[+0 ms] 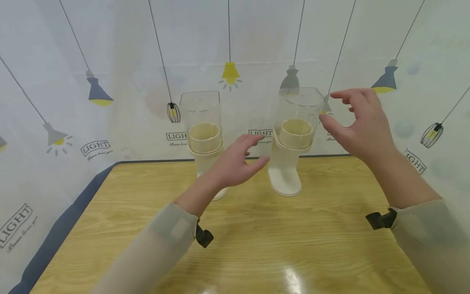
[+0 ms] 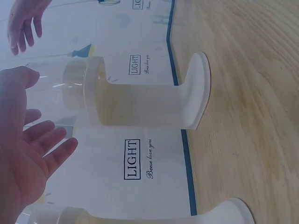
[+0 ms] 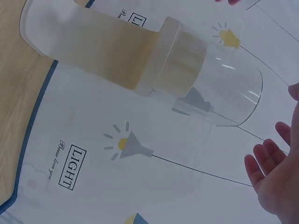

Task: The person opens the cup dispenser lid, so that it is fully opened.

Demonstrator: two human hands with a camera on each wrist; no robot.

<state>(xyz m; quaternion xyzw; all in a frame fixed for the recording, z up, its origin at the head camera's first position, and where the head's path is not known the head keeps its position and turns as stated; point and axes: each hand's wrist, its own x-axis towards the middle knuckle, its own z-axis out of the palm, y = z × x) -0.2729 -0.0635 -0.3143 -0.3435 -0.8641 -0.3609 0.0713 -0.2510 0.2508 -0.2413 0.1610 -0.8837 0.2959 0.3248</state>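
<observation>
Two white stands with clear cylinders stand side by side at the back of the table. Each white stand has an upright, a ring collar and a rounded foot; the right stand (image 1: 286,175) carries a clear cylinder (image 1: 302,102) with a white cup-like part inside its lower end. My left hand (image 1: 238,161) is raised just left of this right stand, fingers apart and holding nothing. On the other side, my right hand (image 1: 367,122) is held beside the clear cylinder's upper part, thumb and fingers spread and holding nothing. The left stand (image 1: 205,163) is partly hidden behind my left hand and forearm.
The wooden table (image 1: 257,245) has its back edge against a white cloth (image 1: 128,81) printed with hanging lamps and the word LIGHT. A second clear cylinder (image 1: 200,104) sits on the left stand. A black strap mount (image 1: 382,219) is on my right wrist.
</observation>
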